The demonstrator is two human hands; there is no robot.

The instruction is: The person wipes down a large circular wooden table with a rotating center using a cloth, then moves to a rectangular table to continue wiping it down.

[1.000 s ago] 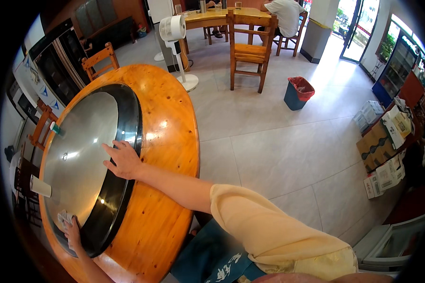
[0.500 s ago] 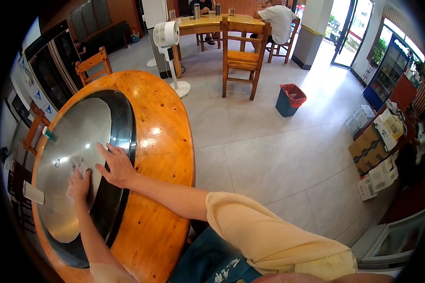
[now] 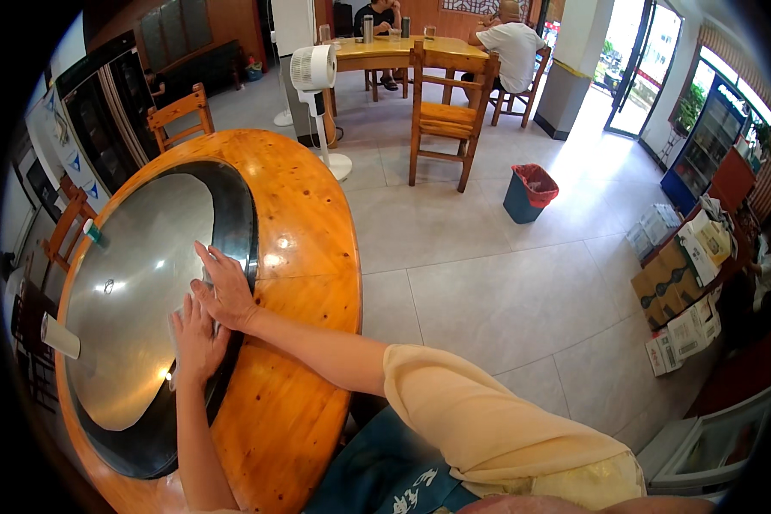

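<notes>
Both my hands are over the near right edge of a round, silvery metal sheet [image 3: 137, 240], which lies on a black disc [image 3: 238, 201] on an orange wooden table [image 3: 308, 236]. Under the palm and fingers of my left hand [image 3: 199, 344] is a crumpled whitish cloth [image 3: 176, 332], mostly hidden. My right hand [image 3: 229, 291] is open beside it, fingers stretched out, its thumb close to or touching the left fingertips; I cannot tell which. A white cup [image 3: 61, 335] and a small green-and-white container [image 3: 92, 230] stand at the table's far left side.
Wooden chairs [image 3: 180, 116] are set around the table's far side. A white standing fan [image 3: 313, 68], a wooden chair [image 3: 445, 111] and a blue bin with a red liner [image 3: 531, 193] stand beyond. Two people sit at another table [image 3: 403, 53]. Cardboard boxes [image 3: 666, 287] are stacked at right.
My left hand has moved right with the cloth, from the metal sheet's middle to its edge. My right hand has shifted slightly right and down, and the hands are now together.
</notes>
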